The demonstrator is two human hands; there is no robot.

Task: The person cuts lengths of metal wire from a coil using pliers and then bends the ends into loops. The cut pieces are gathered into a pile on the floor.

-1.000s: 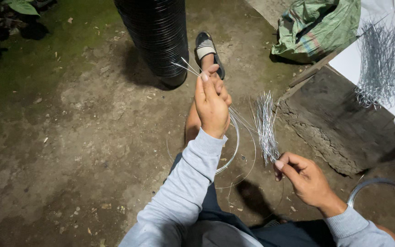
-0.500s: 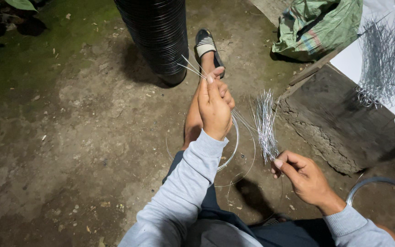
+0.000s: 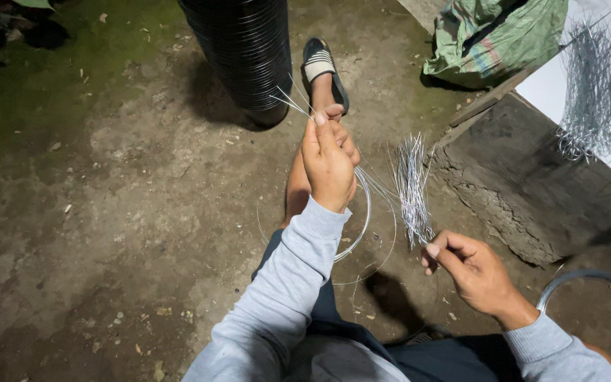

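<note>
My right hand [image 3: 479, 272], nearest me, is closed w/ thumb & fingers pinched on the bottom of a wire bundle [image 3: 411, 187] standing upright, tips fanning away from me, while my left hand [image 3: 329, 166] farther out pinches thin wire strands [image 3: 288, 100] pointing up-left toward the black ribbed stack [image 3: 242, 53].

Left hand [image 3: 329, 166] raised, fingers pinched; right hand [image 3: 476, 272] low, fist-closed.
</note>
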